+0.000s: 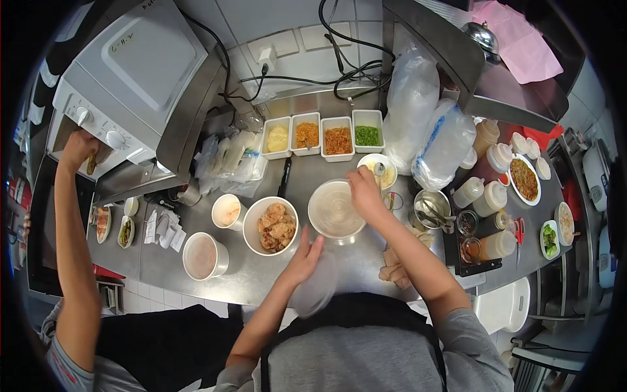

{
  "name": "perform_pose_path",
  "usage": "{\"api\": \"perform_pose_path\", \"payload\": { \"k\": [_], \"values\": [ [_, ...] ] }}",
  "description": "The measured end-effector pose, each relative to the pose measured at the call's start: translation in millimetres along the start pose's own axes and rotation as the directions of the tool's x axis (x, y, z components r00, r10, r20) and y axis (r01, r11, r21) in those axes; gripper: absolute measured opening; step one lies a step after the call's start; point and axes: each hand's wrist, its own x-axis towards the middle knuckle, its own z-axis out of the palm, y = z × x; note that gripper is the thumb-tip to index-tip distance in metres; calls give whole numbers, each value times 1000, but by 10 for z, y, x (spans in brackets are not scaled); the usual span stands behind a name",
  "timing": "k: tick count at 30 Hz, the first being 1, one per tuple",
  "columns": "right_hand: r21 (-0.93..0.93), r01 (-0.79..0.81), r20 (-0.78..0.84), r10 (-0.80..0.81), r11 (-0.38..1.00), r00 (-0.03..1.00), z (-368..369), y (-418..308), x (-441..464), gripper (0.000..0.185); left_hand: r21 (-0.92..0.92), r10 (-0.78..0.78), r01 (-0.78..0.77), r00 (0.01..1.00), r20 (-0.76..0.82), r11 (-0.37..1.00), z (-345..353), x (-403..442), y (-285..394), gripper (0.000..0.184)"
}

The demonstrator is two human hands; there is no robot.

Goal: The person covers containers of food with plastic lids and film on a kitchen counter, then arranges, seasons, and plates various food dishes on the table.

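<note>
Clear round lid (315, 289), blurred, at the lower centre of the frame, near the front edge of the table (261, 277). The person's left hand (303, 260) has hold of its edge, the fingers partly extended and pointing up the frame; the exact grip is blurred. The right hand (368, 195), right of centre, has its fingers bent and drawn together beside the upper right rim of a white tub (345, 240) with pale, translucent contents. A spoon (379, 170) stands in a small white bowl (364, 161) of yellowish food just beyond the fingertips; whether this hand grips the spoon cannot be told.

Left of the central tub is another tub, filled with browned, lumpy pieces (276, 227); farther left are two more white tubs, the smaller (236, 216) above the larger (223, 261). Along the back, at upper centre, four white containers (337, 157) form a row: pale yellow, orange-brown, brown and chopped green contents. Right of centre, a metal container (417, 224) holds utensils, near a group of squeeze bottles (493, 199). At left, a co-worker's hand (79, 149) reaches into a white oven (127, 98).
</note>
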Motion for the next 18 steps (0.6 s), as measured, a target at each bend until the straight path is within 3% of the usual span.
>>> {"api": "perform_pose_path", "payload": {
  "k": [2,5,9,11,12,15,18],
  "values": [
    [-57,18,102,-12,998,995,73,-14,15,21,-6,170,-178,951,-258,984,126,381,-243,59],
    [-197,54,202,-13,979,979,70,-69,-5,27,-220,230,-258,962,-146,941,153,490,-108,53],
    [-282,75,271,5,956,963,-12,-59,-174,39,-324,78,-76,997,-7,943,186,411,-122,47],
    [-330,233,381,-97,915,920,-172,-207,-205,48,-385,59,-36,997,47,922,197,407,-150,44],
    [-344,311,435,-143,886,889,-234,-270,-200,53,-392,74,-51,996,45,919,197,417,-145,41],
    [-351,309,559,-68,884,827,-259,-295,-159,60,-419,86,-68,996,24,905,182,455,-81,35],
    [-388,313,548,-56,867,835,-214,-300,-175,62,-452,-3,10,1000,16,892,156,435,42,34]
  ]
}}
